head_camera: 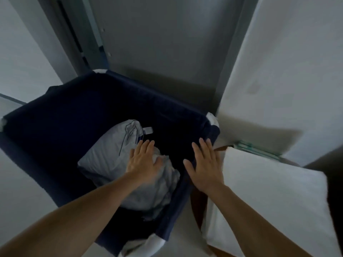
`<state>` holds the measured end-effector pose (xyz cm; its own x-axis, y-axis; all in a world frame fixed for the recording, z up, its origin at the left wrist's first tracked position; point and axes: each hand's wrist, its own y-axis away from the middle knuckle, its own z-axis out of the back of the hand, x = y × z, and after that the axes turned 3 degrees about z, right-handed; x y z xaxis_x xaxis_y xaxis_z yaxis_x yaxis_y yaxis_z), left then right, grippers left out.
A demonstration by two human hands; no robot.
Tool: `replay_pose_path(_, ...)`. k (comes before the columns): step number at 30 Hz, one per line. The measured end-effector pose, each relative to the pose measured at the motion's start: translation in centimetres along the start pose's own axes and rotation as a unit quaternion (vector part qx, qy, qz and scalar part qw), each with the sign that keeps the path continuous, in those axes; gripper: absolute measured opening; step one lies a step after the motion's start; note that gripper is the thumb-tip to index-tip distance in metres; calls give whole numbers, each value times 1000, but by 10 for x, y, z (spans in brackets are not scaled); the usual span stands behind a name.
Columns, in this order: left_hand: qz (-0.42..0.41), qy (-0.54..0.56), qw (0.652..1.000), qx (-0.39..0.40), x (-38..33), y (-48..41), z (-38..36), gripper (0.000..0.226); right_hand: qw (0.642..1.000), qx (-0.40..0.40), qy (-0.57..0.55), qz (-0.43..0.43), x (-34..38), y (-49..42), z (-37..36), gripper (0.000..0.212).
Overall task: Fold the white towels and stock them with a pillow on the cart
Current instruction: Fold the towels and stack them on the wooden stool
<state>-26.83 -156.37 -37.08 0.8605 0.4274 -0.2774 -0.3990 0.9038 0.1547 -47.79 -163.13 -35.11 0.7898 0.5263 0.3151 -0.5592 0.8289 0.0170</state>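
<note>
Pressing the pillow (pixel 118 164) down with flat fingers (pixel 146 145), the left hand (pixel 143 162) could tip it against the cart (pixel 92 101) wall; the right hand (pixel 206 169) hovers spread, holding nothing.

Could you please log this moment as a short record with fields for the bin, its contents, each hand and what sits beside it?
bin: dark blue fabric cart bin, open top
contents: white pillow lying inside
left hand: fingers straight, flat on the pillow
right hand: fingers straight, over the bin's right edge; contact unclear
beside bin: white folded linen to the right
backdrop: grey door
</note>
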Motion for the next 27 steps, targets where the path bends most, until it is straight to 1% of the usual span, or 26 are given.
replay_pose_path(2,23,0,1000,14,52,-25,4,72,999,33,6,10,37,-35,-23,71)
replay_pose_path(4,44,0,999,25,99,-52,7,72,996,91,8,-2,66,-66,-53,67)
replay_pose_path(6,62,8,997,40,139,-75,5,73,988,153,2,-15,87,-92,-85,69)
replay_pose_path(9,71,3,996,60,184,-105,-11,73,972,224,-30,-57,105,-119,-136,71)
replay_pose_path(11,73,-8,994,86,204,-124,-32,73,962,253,-49,-92,106,-133,-172,72)
replay_pose_path(14,77,-8,989,127,225,-151,-73,72,946,272,-93,-148,97,-155,-232,73)
replay_pose_path(18,68,14,987,145,251,-176,-142,70,916,307,-138,-220,73,-185,-318,76)
replay_pose_path(21,68,7,984,164,273,-193,-194,70,897,305,-160,-277,54,-203,-386,83)
replay_pose_path(24,65,7,983,173,295,-208,-242,72,878,310,-165,-325,41,-215,-449,80)
replay_pose_path(27,74,20,981,176,305,-215,-273,81,871,277,-154,-376,30,-224,-495,81)
